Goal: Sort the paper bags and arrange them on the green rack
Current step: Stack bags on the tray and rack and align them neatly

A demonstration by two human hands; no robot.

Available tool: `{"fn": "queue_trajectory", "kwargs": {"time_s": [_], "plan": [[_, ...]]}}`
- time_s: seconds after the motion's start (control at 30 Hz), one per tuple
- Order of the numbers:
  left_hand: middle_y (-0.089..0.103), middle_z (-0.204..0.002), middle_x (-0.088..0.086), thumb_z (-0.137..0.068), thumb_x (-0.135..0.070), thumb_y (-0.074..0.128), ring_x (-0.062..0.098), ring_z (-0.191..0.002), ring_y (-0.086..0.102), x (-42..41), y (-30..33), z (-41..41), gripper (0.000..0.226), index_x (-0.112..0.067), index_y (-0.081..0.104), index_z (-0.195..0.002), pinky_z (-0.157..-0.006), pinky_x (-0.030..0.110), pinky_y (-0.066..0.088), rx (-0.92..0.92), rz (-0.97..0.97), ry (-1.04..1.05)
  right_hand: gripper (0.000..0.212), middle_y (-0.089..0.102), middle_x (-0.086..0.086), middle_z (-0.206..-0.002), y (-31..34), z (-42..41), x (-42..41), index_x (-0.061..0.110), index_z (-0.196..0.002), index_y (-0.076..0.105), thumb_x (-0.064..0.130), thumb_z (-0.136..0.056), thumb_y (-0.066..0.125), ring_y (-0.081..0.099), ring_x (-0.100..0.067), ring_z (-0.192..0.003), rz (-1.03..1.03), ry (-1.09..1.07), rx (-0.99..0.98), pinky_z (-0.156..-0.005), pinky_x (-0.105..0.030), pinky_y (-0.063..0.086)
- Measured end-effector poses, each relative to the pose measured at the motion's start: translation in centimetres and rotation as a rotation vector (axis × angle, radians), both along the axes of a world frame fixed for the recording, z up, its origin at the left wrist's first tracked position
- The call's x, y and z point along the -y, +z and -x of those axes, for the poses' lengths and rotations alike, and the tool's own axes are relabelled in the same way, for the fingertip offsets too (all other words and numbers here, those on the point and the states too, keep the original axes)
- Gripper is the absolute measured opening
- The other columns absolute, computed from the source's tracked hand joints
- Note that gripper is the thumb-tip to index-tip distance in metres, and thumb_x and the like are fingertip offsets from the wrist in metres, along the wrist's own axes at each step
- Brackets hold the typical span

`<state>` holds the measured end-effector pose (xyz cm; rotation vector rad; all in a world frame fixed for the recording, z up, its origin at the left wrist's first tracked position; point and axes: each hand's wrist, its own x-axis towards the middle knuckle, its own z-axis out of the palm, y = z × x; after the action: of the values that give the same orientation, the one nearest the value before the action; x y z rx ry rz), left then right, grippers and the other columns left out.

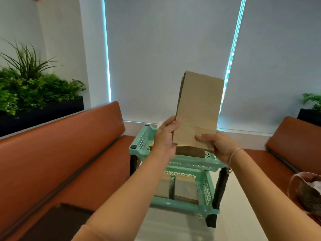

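Observation:
I hold a flat brown paper bag (199, 105) upright above the green rack (144, 138). My left hand (165, 136) grips the bag's lower left edge, and my right hand (218, 145) pinches its lower right corner, thumb on the front. Under the bag, a stack of folded brown bags (190, 151) lies in the rack's top tray. The lower tray (206, 192) holds two upright bundles of paper bags (185, 186). Part of the top tray is hidden behind my hands and the bag.
Orange benches (69, 153) flank the rack on the left and right. A woven basket (305, 193) sits on the right bench. Planters with green plants (34, 87) stand behind both benches. Grey window blinds (165, 40) hang behind the rack.

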<state>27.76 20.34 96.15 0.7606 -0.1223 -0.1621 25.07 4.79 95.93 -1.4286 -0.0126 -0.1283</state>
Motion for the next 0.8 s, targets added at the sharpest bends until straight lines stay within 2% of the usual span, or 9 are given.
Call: {"fn": "queue_trajectory", "kwargs": {"time_s": [0.07,0.2,0.33,0.47,0.6,0.63,0.7,0.73,0.8], "plan": [[0.069,-0.083,0.004,-0.082,0.001,0.064,0.014,-0.071,0.065,-1.1,1.2,-1.8,0.027,-0.019,0.057,-0.099,-0.061,0.026,0.054,0.029,-0.07,0.038,0.021,0.069,-0.013,-0.083,1.2,-1.1,2.2,-0.002,-0.086,0.064,-0.008,-0.067,0.067,0.069,-0.022,-0.066,0.176,0.02,-0.038,-0.058,-0.028,0.057],[0.066,-0.09,0.007,-0.085,0.0,0.061,0.019,-0.076,0.064,-2.7,3.5,-4.5,0.02,-0.014,0.056,-0.1,-0.066,0.027,0.059,0.128,-0.215,-0.026,0.024,0.068,-0.014,-0.087,3.5,-3.5,5.0,0.002,-0.083,0.065,-0.006,-0.063,0.073,0.064,-0.031,-0.081,0.512,0.089,-0.132,-0.085,-0.045,0.051],[0.066,-0.08,0.006,-0.083,0.004,0.062,0.016,-0.066,0.065,-3.3,4.6,-6.4,0.015,-0.007,0.06,-0.092,-0.054,0.023,0.058,0.152,-0.479,0.051,0.02,0.066,-0.019,-0.093,4.7,-6.0,5.3,0.003,-0.084,0.062,-0.005,-0.068,0.071,0.062,-0.035,-0.089,0.514,0.098,-0.205,-0.092,-0.048,0.046],[0.062,-0.068,0.006,-0.078,0.005,0.067,0.014,-0.054,0.062,-4.4,4.0,-8.8,0.014,-0.005,0.06,-0.083,-0.044,0.019,0.053,0.032,-0.701,0.097,0.028,0.063,-0.014,-0.084,4.5,-8.0,4.3,0.002,-0.086,0.056,-0.002,-0.065,0.075,0.062,-0.027,-0.071,0.278,-0.079,-0.177,-0.071,-0.036,0.054],[0.065,-0.055,0.001,-0.076,-0.001,0.073,0.006,-0.042,0.06,-5.0,3.0,-10.2,0.014,-0.007,0.06,-0.078,-0.042,0.014,0.05,-0.036,-1.014,0.028,0.051,0.058,-0.011,-0.092,3.4,-10.2,2.8,0.003,-0.12,0.052,-0.005,-0.074,0.072,0.059,-0.02,-0.068,0.225,-0.323,-0.137,-0.043,-0.026,0.05],[0.064,-0.056,0.001,-0.078,-0.004,0.072,0.005,-0.043,0.058,-4.9,2.7,-10.2,0.014,-0.007,0.059,-0.074,-0.043,0.013,0.049,-0.048,-1.09,-0.009,0.052,0.058,-0.012,-0.095,2.9,-10.8,2.6,0.002,-0.124,0.051,-0.002,-0.076,0.072,0.06,-0.022,-0.073,0.294,-0.383,-0.147,-0.048,-0.028,0.05],[0.06,-0.068,0.002,-0.083,-0.011,0.07,0.007,-0.053,0.055,-4.5,2.1,-10.2,0.019,-0.008,0.055,-0.071,-0.049,0.015,0.048,-0.063,-1.222,-0.058,0.046,0.06,-0.015,-0.106,2.3,-12.0,2.6,0.0,-0.122,0.052,0.013,-0.082,0.07,0.06,-0.027,-0.093,0.635,-0.481,-0.215,-0.075,-0.035,0.053],[0.059,-0.072,0.003,-0.084,-0.015,0.069,0.009,-0.057,0.054,-4.4,1.7,-10.3,0.021,-0.009,0.053,-0.072,-0.053,0.015,0.048,-0.06,-1.289,-0.057,0.042,0.059,-0.014,-0.108,2.0,-12.4,2.6,0.0,-0.119,0.054,0.02,-0.085,0.068,0.058,-0.027,-0.099,0.81,-0.502,-0.258,-0.083,-0.031,0.049],[0.057,-0.074,0.006,-0.084,-0.02,0.069,0.011,-0.058,0.054,-4.2,0.9,-10.8,0.023,-0.008,0.052,-0.076,-0.058,0.018,0.05,-0.043,-1.402,-0.045,0.034,0.06,-0.014,-0.109,1.4,-12.6,2.2,0.0,-0.113,0.058,0.024,-0.088,0.062,0.055,-0.026,-0.099,0.991,-0.497,-0.32,-0.082,-0.028,0.042]]}}
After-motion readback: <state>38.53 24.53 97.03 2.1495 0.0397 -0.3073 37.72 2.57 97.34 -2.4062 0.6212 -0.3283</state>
